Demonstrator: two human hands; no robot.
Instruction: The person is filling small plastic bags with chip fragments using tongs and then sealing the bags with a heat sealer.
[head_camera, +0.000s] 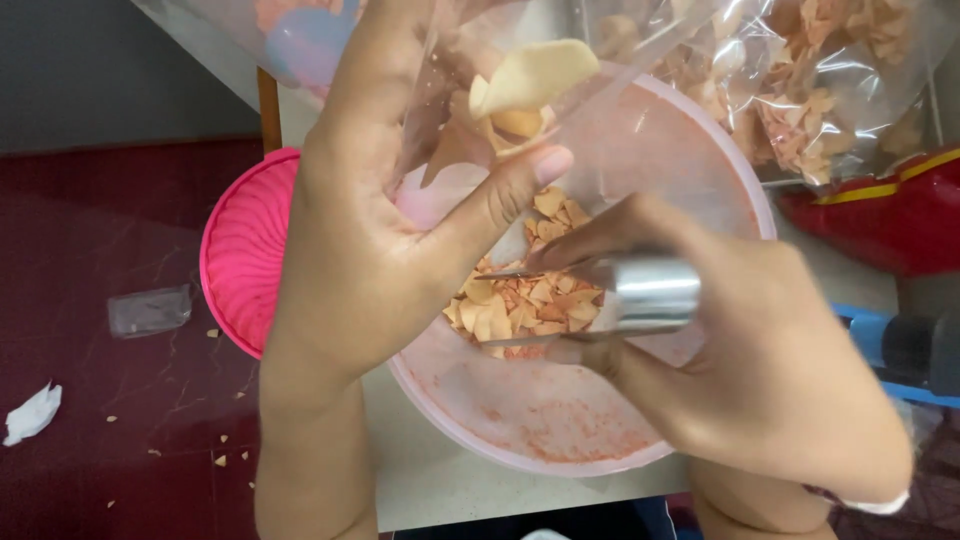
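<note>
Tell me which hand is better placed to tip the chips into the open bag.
Right. The right hand holds the metal scoop loaded with chips beside the bag mouth; the left hand is holding the clear bag open.

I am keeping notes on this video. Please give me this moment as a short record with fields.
left hand: holds open a clear plastic bag
right hand: grips a shiny metal cup
metal cup: tilted on its side over the chips
bowl: large, pale pink, holds orange chip pieces
floor: dark red, scattered crumbs
</note>
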